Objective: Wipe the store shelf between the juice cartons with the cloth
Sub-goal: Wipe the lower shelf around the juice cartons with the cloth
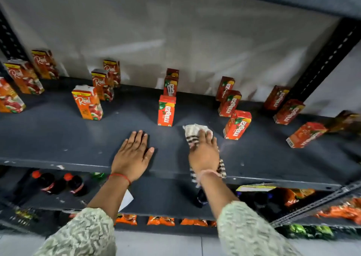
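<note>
A dark grey store shelf (58, 138) carries rows of orange and red juice cartons. My right hand (204, 154) presses a white cloth with dark stripes (192, 133) flat on the shelf, between a Maaza carton (166, 111) and another Maaza carton (237, 124). The cloth's tail hangs over the shelf's front edge under my wrist. My left hand (132, 154) lies flat and spread on the bare shelf, left of the cloth, holding nothing. A Real carton (87, 102) stands further left.
More Real cartons (23, 77) stand at the far left, more Maaza cartons (289, 112) at the right by a black slotted upright (322, 60). The lower shelf holds dark bottles (46, 181) with red caps and orange snack packs (161, 221).
</note>
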Motion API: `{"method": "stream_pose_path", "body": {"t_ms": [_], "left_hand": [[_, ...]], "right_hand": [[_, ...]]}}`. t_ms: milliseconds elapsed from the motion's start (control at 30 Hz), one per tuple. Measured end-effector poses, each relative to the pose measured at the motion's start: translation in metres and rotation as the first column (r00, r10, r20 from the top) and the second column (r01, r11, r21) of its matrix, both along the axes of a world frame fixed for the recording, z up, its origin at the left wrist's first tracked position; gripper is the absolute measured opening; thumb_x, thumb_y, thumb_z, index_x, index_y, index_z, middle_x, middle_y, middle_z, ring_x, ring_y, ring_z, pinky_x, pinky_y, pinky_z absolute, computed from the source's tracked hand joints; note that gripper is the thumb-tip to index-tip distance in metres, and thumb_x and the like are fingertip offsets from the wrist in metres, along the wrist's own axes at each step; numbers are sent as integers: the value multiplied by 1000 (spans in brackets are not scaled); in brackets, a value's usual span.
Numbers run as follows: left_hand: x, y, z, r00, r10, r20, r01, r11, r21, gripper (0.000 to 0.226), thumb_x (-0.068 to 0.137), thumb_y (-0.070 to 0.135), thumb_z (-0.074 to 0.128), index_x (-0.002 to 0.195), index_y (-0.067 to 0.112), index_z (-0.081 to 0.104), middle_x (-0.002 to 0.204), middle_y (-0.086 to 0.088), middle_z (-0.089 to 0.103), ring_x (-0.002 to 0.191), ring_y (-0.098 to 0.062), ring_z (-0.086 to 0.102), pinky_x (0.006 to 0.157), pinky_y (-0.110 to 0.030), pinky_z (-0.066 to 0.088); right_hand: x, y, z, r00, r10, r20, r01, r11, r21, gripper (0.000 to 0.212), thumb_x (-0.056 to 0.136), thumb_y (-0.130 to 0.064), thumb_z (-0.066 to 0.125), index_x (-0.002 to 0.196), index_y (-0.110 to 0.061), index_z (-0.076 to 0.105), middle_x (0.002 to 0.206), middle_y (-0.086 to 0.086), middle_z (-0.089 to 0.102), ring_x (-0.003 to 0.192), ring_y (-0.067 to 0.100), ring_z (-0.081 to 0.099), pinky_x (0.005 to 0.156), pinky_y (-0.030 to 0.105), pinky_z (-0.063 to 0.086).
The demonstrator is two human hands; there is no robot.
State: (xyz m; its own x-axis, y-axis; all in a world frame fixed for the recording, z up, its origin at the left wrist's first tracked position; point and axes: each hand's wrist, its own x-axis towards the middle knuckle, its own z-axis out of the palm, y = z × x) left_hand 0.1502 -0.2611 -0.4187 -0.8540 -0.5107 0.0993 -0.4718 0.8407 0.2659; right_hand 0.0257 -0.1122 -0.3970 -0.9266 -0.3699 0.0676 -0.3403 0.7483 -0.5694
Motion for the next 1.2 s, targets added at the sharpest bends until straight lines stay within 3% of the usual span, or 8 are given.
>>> {"method": "stream_pose_path", "body": {"t_ms": [133, 267, 367, 600, 700, 800, 933, 1200], "left_hand": [[2, -4, -6, 999, 3, -37, -3, 1000, -7, 105, 64, 70, -26, 142, 14, 18, 154, -1, 18, 143, -17, 10, 117, -27, 6], [4, -6, -3, 1000, 9, -5, -9, 998, -59, 73, 89, 53, 2, 129, 11, 46, 136, -7, 52, 129, -23, 44, 107, -19, 9], [5, -8, -6, 1000, 5, 9, -5, 999, -35, 59, 92, 47, 10, 130, 16, 44, 136, -2, 52, 129, -12, 33, 106, -17, 6], [4, -9, -7, 1000, 8, 13, -6, 995, -104, 67, 91, 48, 3, 129, 13, 45, 135, -5, 54, 125, -25, 49, 106, -18, 10], [2, -8, -8, 998, -5, -57, 1, 997, -72, 90, 78, 64, -13, 137, 15, 32, 148, -2, 33, 139, -21, 29, 112, -23, 11], [1, -2, -3, 1000, 3, -26, -2, 1000, 23, 77, 79, 57, -1, 142, 17, 19, 155, 0, 16, 143, -14, 10, 117, -28, 6], [2, 2, 1, 999, 8, -31, -5, 995, 100, 50, 95, 30, 23, 142, 14, 18, 155, -3, 15, 144, -15, 9, 118, -30, 6], [-18, 12, 11, 995, 93, -23, -85, 970, 230, 58, 94, 32, 27, 142, 5, 10, 156, -10, 9, 144, -20, 6, 118, -30, 4]], "right_hand": [[-53, -51, -4, 993, -116, 1, 116, 987, 116, 70, 88, -17, 42, 143, 0, 3, 155, 21, 7, 142, 38, 9, 118, 45, 11], [-129, -85, -7, 989, -131, -63, 134, 990, 48, 62, 89, -22, 42, 141, 4, 17, 150, 27, 20, 138, 40, 21, 114, 46, 16], [-173, -102, -4, 993, 63, -103, -49, 990, 136, 47, 92, -28, 36, 135, -8, 37, 145, 20, 36, 134, 35, 32, 114, 44, 26], [-145, -88, 0, 884, 460, -79, -431, 870, 240, 47, 96, -35, 30, 141, -22, 29, 154, 1, 24, 141, 22, 26, 119, 35, 19], [-94, -48, -3, 862, 506, -27, -476, 828, 297, 52, 95, -21, 34, 145, -18, 20, 156, 4, 16, 143, 24, 19, 119, 33, 13], [-40, -1, 4, 830, 558, -5, -529, 789, 314, 55, 95, -15, 34, 146, -16, 13, 158, 4, 7, 145, 19, 9, 118, 27, 3], [2, 48, 6, 789, 613, -38, -585, 770, 253, 52, 94, -16, 40, 143, -18, 23, 156, 2, 18, 144, 16, 16, 117, 24, 7], [6, 94, 0, 822, 561, -97, -535, 820, 205, 52, 93, -17, 45, 142, -20, 27, 154, -3, 24, 143, 13, 20, 114, 19, 6]]}}
